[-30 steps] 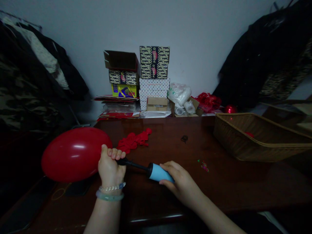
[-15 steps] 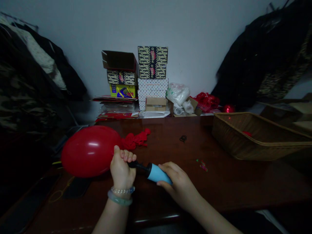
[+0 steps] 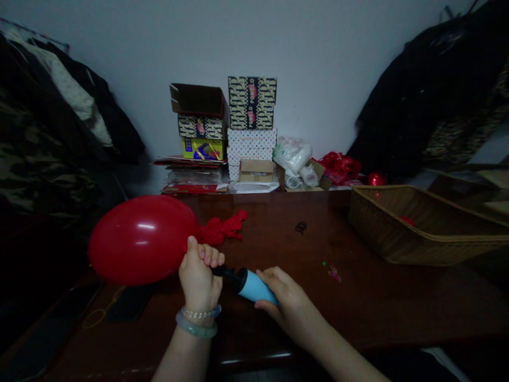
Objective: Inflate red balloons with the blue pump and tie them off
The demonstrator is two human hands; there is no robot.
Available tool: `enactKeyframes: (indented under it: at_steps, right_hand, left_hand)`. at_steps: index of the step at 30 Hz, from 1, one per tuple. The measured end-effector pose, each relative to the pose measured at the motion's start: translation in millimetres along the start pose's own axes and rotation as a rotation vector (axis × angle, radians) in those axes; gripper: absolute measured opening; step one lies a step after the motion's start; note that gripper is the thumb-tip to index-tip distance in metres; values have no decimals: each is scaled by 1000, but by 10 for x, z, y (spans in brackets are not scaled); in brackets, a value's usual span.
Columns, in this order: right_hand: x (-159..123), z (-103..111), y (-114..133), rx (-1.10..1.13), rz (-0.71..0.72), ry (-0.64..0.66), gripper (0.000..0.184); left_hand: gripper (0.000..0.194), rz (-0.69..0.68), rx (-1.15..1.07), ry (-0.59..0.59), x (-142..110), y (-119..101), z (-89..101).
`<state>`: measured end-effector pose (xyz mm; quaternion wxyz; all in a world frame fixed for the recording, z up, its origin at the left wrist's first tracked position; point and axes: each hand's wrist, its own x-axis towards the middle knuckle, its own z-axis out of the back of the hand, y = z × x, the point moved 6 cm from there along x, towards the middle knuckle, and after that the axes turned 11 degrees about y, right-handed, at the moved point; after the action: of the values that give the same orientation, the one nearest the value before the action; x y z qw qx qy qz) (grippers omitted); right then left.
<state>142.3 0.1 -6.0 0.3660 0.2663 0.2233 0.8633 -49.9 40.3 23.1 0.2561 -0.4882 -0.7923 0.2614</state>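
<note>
A large red balloon (image 3: 139, 241), swollen with air, lies sideways at the left. My left hand (image 3: 202, 273) is closed around its neck and the black nozzle end of a balloon pump; the neck itself is hidden by the fingers. The pump's light blue barrel (image 3: 256, 287) points down to the right, and my right hand (image 3: 288, 302) is wrapped around its rear part. Behind my left hand lies a bunch of limp red balloons (image 3: 225, 228) on the dark wooden table (image 3: 318, 313).
A wicker basket (image 3: 417, 239) with something red inside stands at the right. Small coloured bits (image 3: 334, 273) and a black coil (image 3: 301, 228) lie on the table. Stacked boxes (image 3: 252, 119) and plastic bags (image 3: 293, 154) line the wall. A dark flat object (image 3: 131, 303) lies below the balloon.
The red balloon has grown larger and reaches further left. Both hands keep their grips, and my right hand with the pump barrel has shifted slightly left, nearer my left hand.
</note>
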Motion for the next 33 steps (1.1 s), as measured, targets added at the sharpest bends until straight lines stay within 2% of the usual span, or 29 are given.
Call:
enactKeyframes:
  at_steps: [5, 8, 17, 27, 33]
  right_hand:
    - [15, 88, -29, 3, -50, 86, 51]
    - [10, 107, -52, -10, -61, 92, 50]
    - [0, 63, -33, -103, -21, 4, 47]
    - [-29, 36, 68, -24, 9, -38, 44]
    - [-20, 28, 68, -10, -3, -31, 44]
  left_hand:
    - [41, -56, -25, -39, 132, -214, 172]
    - [41, -52, -41, -61, 162, -257, 220]
    - [43, -71, -57, -40, 117, -161, 164]
    - [47, 37, -23, 11, -103, 181, -72]
    - [46, 23, -16, 26, -106, 195, -72]
